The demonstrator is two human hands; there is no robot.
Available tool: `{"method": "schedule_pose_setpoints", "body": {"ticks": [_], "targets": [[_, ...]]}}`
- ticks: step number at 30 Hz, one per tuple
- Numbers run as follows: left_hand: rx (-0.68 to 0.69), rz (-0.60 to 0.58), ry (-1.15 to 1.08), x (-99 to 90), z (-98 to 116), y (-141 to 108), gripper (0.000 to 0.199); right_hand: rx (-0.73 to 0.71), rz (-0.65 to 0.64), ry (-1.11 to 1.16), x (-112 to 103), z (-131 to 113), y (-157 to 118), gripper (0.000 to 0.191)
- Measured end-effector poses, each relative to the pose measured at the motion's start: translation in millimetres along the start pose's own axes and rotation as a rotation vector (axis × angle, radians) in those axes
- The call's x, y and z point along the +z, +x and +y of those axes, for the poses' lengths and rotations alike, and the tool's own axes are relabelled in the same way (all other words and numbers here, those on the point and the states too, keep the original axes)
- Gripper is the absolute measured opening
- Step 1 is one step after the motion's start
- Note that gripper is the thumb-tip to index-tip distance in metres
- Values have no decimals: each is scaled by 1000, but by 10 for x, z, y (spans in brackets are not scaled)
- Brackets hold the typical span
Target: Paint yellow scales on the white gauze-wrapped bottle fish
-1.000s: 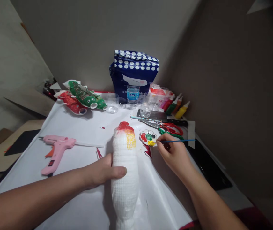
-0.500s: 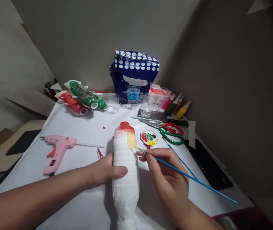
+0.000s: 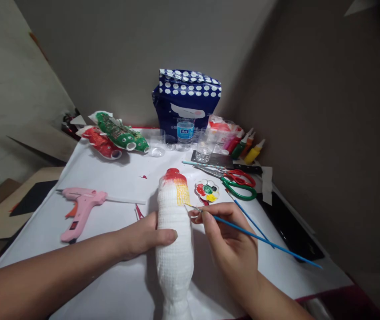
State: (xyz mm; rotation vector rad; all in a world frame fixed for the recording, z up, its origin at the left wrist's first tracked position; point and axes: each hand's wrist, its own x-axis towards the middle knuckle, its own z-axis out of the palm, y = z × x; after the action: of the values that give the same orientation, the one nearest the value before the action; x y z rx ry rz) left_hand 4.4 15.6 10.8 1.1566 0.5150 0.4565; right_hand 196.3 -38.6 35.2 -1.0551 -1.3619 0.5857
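Note:
A white cloth-wrapped bottle shape (image 3: 175, 262) lies at the middle, its tip red and a yellow patch just below on the right. My left hand (image 3: 150, 235) grips it from the left, thumb on top and the other fingers hidden beneath. Pinched in my right hand (image 3: 230, 240) is a thin blue paintbrush (image 3: 263, 240), whose yellow-tipped bristles meet the cloth at the lower edge of the yellow patch. A flower-shaped palette (image 3: 207, 190) with red, green, black and yellow paint sits just right of the bottle's top.
A pink glue gun (image 3: 82, 209) lies left. Red and green fish figures (image 3: 116, 133), clear cups (image 3: 203, 151) and a blue bag (image 3: 188, 102) stand behind. Rightward are scissors (image 3: 239, 189), a second brush (image 3: 250, 220), a knife (image 3: 248, 169), paint bottles (image 3: 253, 153) and a black object (image 3: 286, 226).
My right hand has shifted slightly left, and the brush's back end has moved left and up. The brush tip remains by the lower edge of the yellow patch.

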Motion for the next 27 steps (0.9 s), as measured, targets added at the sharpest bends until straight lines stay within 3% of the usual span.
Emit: {"method": "schedule_pose_setpoints", "body": {"ticks": [27], "targets": [[-29, 19, 0, -8, 6, -7, 87, 47, -3, -1, -8, -12, 0, 11]]}}
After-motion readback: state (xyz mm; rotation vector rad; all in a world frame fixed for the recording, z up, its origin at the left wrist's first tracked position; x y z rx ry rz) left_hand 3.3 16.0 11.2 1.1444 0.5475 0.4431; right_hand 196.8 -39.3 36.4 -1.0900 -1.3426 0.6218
